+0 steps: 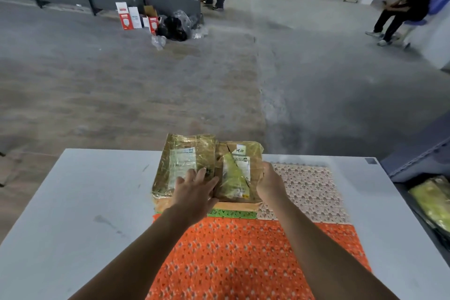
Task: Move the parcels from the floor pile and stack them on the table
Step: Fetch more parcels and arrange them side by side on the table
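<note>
Parcels wrapped in glossy tape sit side by side at the centre of the frame, at the far edge of the white table. The left parcel and the right parcel both have their long axis running from the bottom of the frame towards the top, labels facing up. They rest on a flatter parcel.

The left hand lies flat on the left parcel's near end, fingers straight and spread. The right hand curls round the right parcel's right edge, gripping it. An orange mat fills the lower centre.
</note>
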Motion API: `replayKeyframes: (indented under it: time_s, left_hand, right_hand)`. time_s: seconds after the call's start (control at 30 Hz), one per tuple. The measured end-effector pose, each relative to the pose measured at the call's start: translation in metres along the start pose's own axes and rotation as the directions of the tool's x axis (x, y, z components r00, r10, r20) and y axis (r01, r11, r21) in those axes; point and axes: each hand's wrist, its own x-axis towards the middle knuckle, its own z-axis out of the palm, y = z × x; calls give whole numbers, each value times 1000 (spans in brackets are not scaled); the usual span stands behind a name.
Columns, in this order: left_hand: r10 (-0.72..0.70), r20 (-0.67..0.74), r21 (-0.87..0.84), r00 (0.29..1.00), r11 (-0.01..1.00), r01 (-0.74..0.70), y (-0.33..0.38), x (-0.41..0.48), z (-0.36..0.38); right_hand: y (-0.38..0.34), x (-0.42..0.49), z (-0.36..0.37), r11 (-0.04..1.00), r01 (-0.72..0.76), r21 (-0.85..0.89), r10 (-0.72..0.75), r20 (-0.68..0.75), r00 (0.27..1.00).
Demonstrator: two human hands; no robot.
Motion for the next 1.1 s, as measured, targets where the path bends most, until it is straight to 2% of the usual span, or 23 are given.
replayKeyframes:
  time_s: [0.13, 0.27, 0.33, 0.43, 0.6, 0.7, 0.77, 0.83, 0.93, 1.0, 1.1]
  left_hand:
    - [6, 8, 52, 1000, 999, -7, 7, 1, 0]
    - [23, -2, 43, 1000, 999, -23, 4, 3, -1]
    - [24, -8, 20, 1000, 1000, -24, 3, 3, 0]
    - [16, -17, -21, 1000, 1000, -16, 3, 3, 0]
    - [-1, -19, -109, 1000, 994, -1, -6, 0, -4]
    - [16, -13, -135, 1000, 991, -17, -11, -3, -3]
    - [25, -18, -140, 1000, 990, -28, -12, -4, -2]
    - [29, -23, -122, 999, 992, -32, -10, -3, -2]
    - [23, -41, -90, 999, 996, -27, -7, -3, -1]
    - [12, -55, -85, 998, 996, -17, -7, -2, -1]
    - [10, -68, -83, 998, 996, -15, -7, -1, 0]
  right_hand:
    - [8, 5, 1, 999, 28, -26, -26, 93, 995]
    - [4, 3, -2, 1000, -16, 1, 16, 45, 999]
    - [-7, 1, -9, 999, -5, -52, 3, -28, 1000]
    - [-29, -4, -14, 988, 106, -112, -123, -160, 979]
    - [-61, -25, -1, 921, 350, -169, -355, -2, 935]
    - [-60, -28, 5, 879, 430, -206, -444, -28, 895]
    - [-52, -24, 6, 901, 334, -276, -372, -98, 923]
    - [-40, -19, 4, 951, 156, -266, -192, -114, 975]
    - [-28, -20, 5, 1000, -13, -7, 14, 111, 994]
    - [-26, -23, 8, 998, -44, 50, 33, 199, 979]
    - [-29, -21, 10, 995, -13, 100, -2, 150, 989]
